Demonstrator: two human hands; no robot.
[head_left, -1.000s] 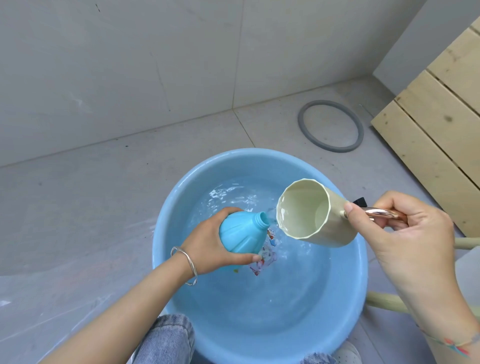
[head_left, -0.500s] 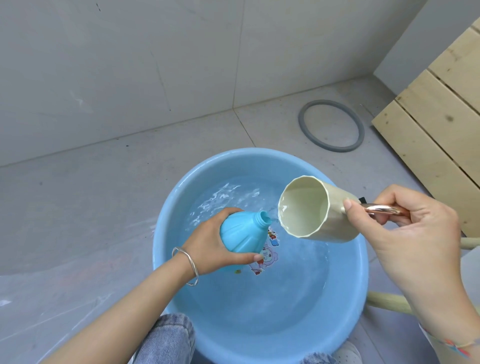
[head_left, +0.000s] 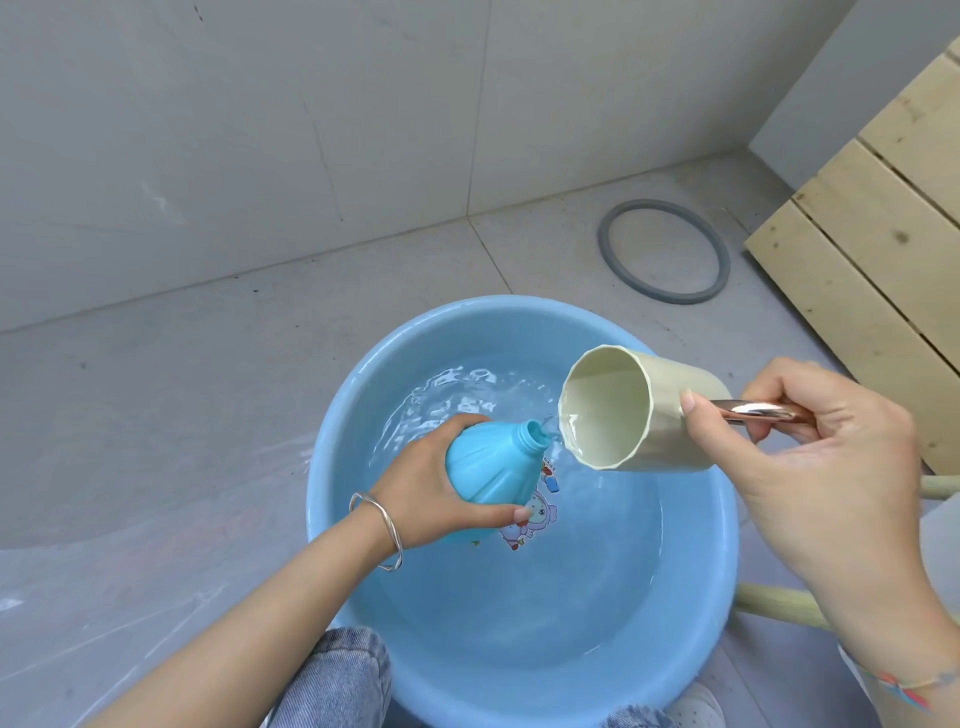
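Over the basin (head_left: 519, 307), our right hand (head_left: 821, 457) grips the cup (head_left: 634, 415) by its handle, pouring toward the bottle (head_left: 493, 467) clasped in our left hand (head_left: 431, 488); the narrow neck may let water miss.

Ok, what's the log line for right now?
left hand: grips blue bottle | right hand: tips cream cup by handle, pouring at bottle mouth | place: over blue basin
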